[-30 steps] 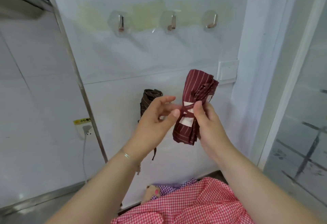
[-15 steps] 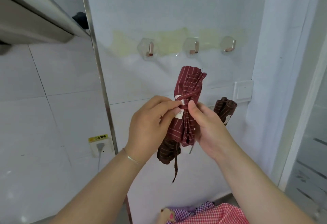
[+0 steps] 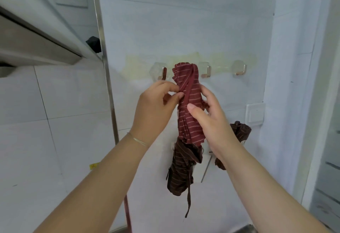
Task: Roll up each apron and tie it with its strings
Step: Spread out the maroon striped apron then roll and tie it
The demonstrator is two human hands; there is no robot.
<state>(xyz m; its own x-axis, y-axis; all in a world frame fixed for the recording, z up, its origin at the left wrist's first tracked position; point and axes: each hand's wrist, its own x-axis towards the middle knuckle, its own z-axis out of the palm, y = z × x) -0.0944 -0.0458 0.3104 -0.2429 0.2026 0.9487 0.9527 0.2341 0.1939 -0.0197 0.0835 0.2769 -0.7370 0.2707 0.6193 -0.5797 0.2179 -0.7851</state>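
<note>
The left hand [image 3: 156, 107] pinches the red striped apron roll [image 3: 189, 107] at its 9 o'clock edge, and the right hand [image 3: 209, 120] grips it from 3 o'clock, thumb across the front. The roll stands upright at centre frame. At its 6 o'clock hangs a brown striped roll [image 3: 181, 172]; at 12 o'clock, three wall hooks [image 3: 207, 71].

Head view. Even, bright, diffuse daylight with a cool bluish cast; the white wall [image 3: 184, 26] is close to overexposed. Shadows are soft and faint. The metal hooks [image 3: 207, 71] carry small warm highlights, and the steel strip [image 3: 105, 67] shows a pale sheen. Wide-angle distortion bows straight lines toward the edges. Slight softness throughout; the forearms at the lower edge and the right margin are blurred.
</note>
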